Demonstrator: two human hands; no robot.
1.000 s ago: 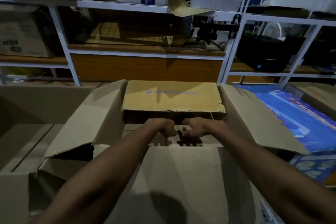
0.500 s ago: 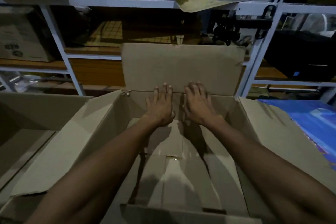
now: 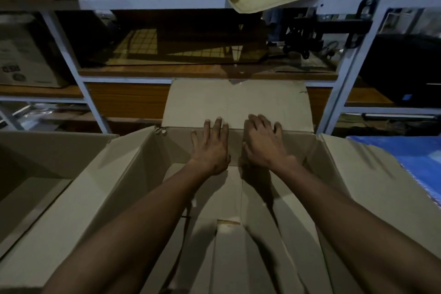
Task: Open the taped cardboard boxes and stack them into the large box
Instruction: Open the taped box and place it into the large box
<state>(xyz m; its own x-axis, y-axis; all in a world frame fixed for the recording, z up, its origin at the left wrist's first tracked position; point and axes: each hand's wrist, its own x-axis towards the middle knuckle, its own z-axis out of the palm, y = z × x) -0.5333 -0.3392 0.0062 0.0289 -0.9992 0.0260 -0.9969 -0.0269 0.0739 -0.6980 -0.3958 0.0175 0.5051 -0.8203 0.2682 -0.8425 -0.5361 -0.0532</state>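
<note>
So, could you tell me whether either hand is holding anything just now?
Nothing is gripped: the left hand and right hand lie flat, fingers spread, against the open box's far wall at its flap fold.

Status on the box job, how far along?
Done: this cardboard box is open, side flaps out, inside bare. In hand: left hand and right hand press flat on the far wall below the raised far flap. Left: stacking it; no stack visible.

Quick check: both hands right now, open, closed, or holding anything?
Left hand: open, flat on the far wall of the cardboard box, no grip on anything.
Right hand: open, fingers spread on the same wall below the far flap, holding nothing.
</note>
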